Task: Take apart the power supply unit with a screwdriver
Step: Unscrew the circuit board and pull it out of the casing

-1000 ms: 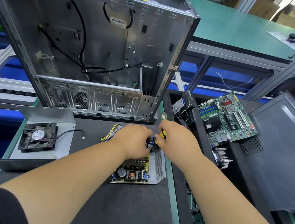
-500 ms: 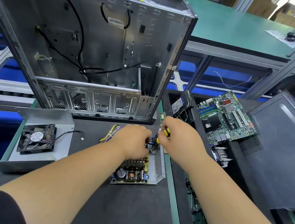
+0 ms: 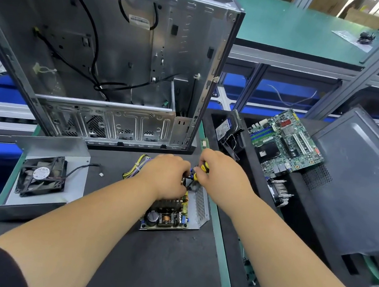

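The right hand (image 3: 222,172) has its fingers curled round the yellow and black handle of a screwdriver (image 3: 200,170), which points down and to the left into the far end of the open PSU (image 3: 174,211); the tip and most of the shaft are hidden between the two hands, so where it meets the unit cannot be told. The left hand (image 3: 166,176) lies just beside it on top of the PSU's far end, knuckles up and fingers bent down over the board; whether they pinch a part or only press on it cannot be told, since the fingertips are hidden. The PSU sits on the black mat (image 3: 141,270) near the right edge, lid off, with its board, a dark capacitor and a copper coil showing at the near end and a perforated wall on the right. A bundle of yellow wires (image 3: 135,167) comes out at its far left, partly under the left wrist. To the left lies a grey cover (image 3: 76,176) with a black fan (image 3: 41,176) on it. Behind the hands stands an open case (image 3: 112,59), its top cut off by the frame. To the right a motherboard (image 3: 283,142) leans in a black bin, beside a dark panel (image 3: 360,186)
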`<state>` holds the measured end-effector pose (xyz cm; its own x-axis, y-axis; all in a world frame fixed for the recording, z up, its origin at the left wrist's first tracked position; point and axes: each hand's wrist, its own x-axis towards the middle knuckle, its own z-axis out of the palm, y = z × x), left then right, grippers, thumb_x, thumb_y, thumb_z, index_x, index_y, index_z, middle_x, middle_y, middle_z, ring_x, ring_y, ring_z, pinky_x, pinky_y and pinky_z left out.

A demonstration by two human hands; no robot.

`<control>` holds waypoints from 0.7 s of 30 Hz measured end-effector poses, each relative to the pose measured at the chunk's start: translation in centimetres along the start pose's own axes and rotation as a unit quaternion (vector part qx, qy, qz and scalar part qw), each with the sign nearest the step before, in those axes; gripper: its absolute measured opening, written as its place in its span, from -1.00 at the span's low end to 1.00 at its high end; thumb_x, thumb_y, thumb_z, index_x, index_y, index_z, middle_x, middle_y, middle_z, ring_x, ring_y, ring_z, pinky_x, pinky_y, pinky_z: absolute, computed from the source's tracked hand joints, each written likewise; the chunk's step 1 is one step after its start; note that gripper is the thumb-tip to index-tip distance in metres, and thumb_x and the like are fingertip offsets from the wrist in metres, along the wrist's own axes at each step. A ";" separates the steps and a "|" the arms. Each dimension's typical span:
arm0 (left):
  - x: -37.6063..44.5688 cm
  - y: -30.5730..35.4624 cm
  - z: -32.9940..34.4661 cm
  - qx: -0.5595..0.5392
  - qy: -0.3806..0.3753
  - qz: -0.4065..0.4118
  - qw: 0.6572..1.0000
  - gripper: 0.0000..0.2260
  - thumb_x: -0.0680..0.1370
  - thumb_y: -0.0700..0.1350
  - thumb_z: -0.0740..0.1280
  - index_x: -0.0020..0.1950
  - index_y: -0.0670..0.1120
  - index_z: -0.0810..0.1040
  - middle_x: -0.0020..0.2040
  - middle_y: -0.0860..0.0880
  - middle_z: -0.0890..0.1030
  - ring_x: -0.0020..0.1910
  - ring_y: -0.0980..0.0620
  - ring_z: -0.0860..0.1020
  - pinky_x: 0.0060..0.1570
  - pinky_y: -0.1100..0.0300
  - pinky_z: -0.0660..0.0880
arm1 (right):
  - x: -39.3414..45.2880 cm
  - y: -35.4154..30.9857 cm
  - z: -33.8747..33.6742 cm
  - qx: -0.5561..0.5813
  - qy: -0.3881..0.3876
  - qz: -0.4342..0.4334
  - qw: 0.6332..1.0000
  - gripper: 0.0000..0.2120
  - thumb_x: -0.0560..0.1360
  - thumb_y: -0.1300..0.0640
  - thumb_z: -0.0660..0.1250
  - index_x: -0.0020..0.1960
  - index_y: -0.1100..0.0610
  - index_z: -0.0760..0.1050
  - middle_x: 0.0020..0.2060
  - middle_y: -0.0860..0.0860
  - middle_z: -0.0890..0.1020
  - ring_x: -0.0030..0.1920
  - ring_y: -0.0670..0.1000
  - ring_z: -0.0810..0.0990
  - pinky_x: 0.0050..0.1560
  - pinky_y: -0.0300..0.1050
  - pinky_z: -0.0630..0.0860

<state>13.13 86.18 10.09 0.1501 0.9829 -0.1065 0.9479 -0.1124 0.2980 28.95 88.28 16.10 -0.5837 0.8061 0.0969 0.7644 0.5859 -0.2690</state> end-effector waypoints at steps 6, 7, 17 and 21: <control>0.1 -0.3 0.3 -0.012 0.006 0.000 1.000 -0.68 0.42 0.04 0.35 0.16 0.04 0.51 0.08 0.00 0.56 0.14 -0.06 0.50 0.12 0.09 0.37 | -0.3 0.0 -0.9 0.024 0.036 -0.010 0.999 -0.86 0.58 0.05 0.31 -0.01 0.12 0.42 -0.15 -0.01 0.51 -0.14 0.07 0.46 -0.23 -0.05 0.25; 0.1 -0.3 0.4 -0.016 0.009 -0.001 1.000 -0.68 0.44 0.06 0.35 0.17 0.04 0.51 0.09 0.01 0.57 0.14 -0.05 0.50 0.12 0.09 0.38 | -0.5 0.1 -1.1 0.026 0.045 -0.009 0.999 -0.87 0.57 0.04 0.31 -0.02 0.10 0.42 -0.18 -0.03 0.50 -0.16 0.04 0.45 -0.25 -0.06 0.25; 2.7 -0.8 -1.6 -0.221 0.007 -0.075 0.972 -0.79 0.58 -0.16 0.26 0.20 0.03 0.51 0.10 0.06 0.52 0.05 0.01 0.51 -0.03 0.15 0.40 | -1.2 3.6 -2.3 0.457 0.208 0.146 0.852 -0.89 0.39 -0.01 0.49 -0.18 0.00 0.62 -0.31 -0.14 0.60 -0.25 -0.11 0.56 -0.12 -0.25 0.51; 3.9 -0.6 -1.6 -0.171 -0.063 -0.082 0.980 -0.82 0.57 -0.06 0.34 0.16 0.03 0.53 0.07 0.07 0.54 0.04 0.02 0.52 0.01 0.15 0.44 | -0.3 5.1 -2.0 0.520 0.234 0.160 0.806 -0.80 0.46 -0.11 0.41 -0.15 0.03 0.58 -0.31 -0.11 0.57 -0.28 -0.10 0.56 -0.15 -0.20 0.54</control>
<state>12.68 90.34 10.98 0.0584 0.9552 -0.2900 0.8156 0.1219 0.5657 33.56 91.13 16.66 -0.0488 0.9877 0.1486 0.0705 0.1518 -0.9859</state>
